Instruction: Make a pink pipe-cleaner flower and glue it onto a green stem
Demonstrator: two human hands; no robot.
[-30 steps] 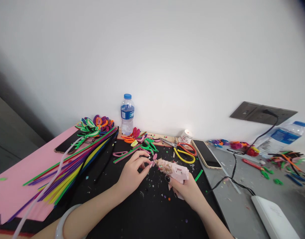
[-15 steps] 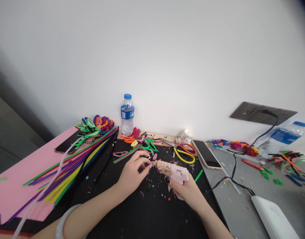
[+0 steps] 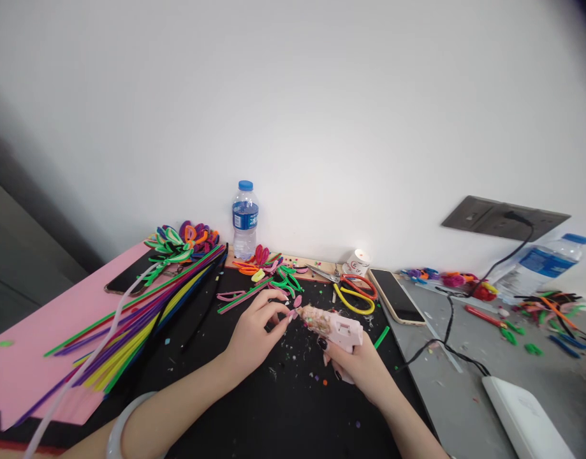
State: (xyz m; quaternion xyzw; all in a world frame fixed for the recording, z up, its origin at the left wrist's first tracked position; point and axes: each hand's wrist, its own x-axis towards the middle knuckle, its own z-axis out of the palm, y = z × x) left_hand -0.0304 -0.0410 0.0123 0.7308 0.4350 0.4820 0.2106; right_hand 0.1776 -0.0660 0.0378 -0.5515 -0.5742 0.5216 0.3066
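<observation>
Glue gun (image 3: 338, 326) farther from left fingers (image 3: 278, 328)

White wall (image 3: 321, 115) behind a grey tabletop (image 3: 458, 405).

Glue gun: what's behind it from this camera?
Past the glue gun lie scissors with red and yellow handles, and farther back a paper cup near the wall. The patch of black mat hidden by the gun and right hand can't be seen, nor whether anything lies there.
</observation>
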